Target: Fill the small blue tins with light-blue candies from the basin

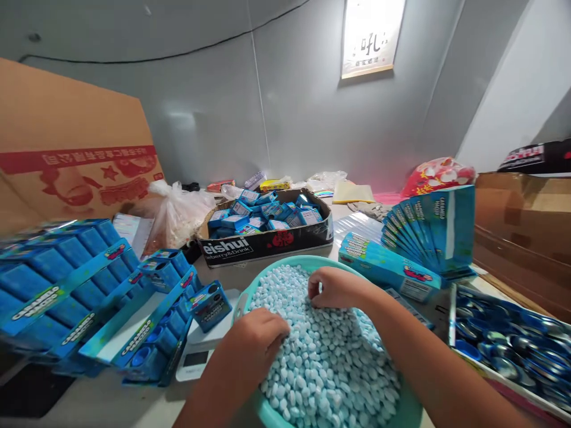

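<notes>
In front of me, a turquoise tub (307,260) holds a heap of small pale-blue candies (330,374). My left hand (261,337) lies over the tub's left side, its fingers bent and pressed together against the candies. What may be in those fingers is hidden. Further back in the tub, my right hand (336,288) is closed in a pinch, its fingertips down at the candies. I cannot make out what it pinches. Left of the tub, a small blue candy box (210,305) with dark round holes on top stands tilted on a white digital scale (194,361).
Display cartons of blue boxes (84,291) crowd the left. Behind the tub sits a black-sided cardboard tray (267,244) of small boxes. At right are a blue carton (383,267), fanned blue cartons (428,229) and a tray of shiny blue-and-silver pieces (508,339).
</notes>
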Demonstrator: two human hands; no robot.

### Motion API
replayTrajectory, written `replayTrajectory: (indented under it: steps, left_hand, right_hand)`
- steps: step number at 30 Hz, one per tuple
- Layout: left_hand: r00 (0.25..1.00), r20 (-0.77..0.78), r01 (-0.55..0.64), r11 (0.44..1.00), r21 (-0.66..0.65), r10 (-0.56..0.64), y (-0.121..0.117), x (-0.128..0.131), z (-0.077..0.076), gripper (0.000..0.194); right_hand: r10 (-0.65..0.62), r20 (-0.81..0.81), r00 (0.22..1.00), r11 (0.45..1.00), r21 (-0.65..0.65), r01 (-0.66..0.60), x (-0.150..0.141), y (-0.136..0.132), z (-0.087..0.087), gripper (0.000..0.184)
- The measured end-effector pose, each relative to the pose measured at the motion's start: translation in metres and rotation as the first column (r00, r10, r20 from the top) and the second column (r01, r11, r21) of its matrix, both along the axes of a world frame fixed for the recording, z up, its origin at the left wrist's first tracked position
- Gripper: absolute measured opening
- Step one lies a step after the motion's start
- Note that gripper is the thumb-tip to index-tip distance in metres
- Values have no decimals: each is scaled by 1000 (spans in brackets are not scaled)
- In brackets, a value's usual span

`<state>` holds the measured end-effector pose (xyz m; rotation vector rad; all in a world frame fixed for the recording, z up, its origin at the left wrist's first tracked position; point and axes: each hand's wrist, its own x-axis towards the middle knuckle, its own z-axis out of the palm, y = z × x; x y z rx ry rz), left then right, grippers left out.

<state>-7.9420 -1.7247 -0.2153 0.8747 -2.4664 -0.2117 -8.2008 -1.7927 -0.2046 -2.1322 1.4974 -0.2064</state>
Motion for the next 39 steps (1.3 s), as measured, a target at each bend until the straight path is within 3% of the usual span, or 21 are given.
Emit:
replayTrajectory:
  steps: [3,5,7,10,16,22,25,29,32,34,36,39]
  left_hand:
    - [986,-165,-26,999,-42,18,-7,25,13,22]
    - [947,-255,-198,980,7,193,-18,53,23,16]
    - [844,-302,-437,894,93,444,-31,82,28,18]
    - [746,-266,-569,792,220,610,-50,112,24,26]
    - [750,-214,-561,774,293,625,-67,124,4,27]
    - [784,-199,-491,785,378,587,-83,140,1,26]
    - [748,-338,-442,808,390,572,-87,146,-2,27]
    - [688,-499,-410,849,333,527,-78,138,-4,24]
    - [728,-502,-304,876,373,466,-70,125,-4,24]
    - [742,-482,-303,874,379,467,-67,119,-5,23]
    - [735,-467,-361,867,344,492,-68,119,-7,20]
    - [720,-478,-431,864,261,503,-70,124,-12,14]
  right_hand:
    - [-7,-15,1000,1000,10,7,1,0,-2,17]
    - [-6,-19,1000,1000,24,6,0,-1,-3,17]
    - [2,-15,1000,999,39,-1,0,-2,-5,17]
    - [15,-1,1000,998,56,-15,-2,-5,-6,18]
    - [35,29,999,997,73,-37,-5,-8,-8,17]
    - [-25,4,1000,994,105,25,-1,-9,-6,20]
    - [12,-124,992,986,164,8,10,-13,12,21]
    - [90,-391,916,985,173,-23,40,-17,57,36]
    - [61,-327,943,998,39,-51,65,-15,81,36]
    - [60,-226,972,994,-76,-78,79,-13,80,44]
    - [116,-125,985,978,-157,-135,86,-12,69,44]
    - [231,-33,972,959,-161,-233,88,-13,44,35]
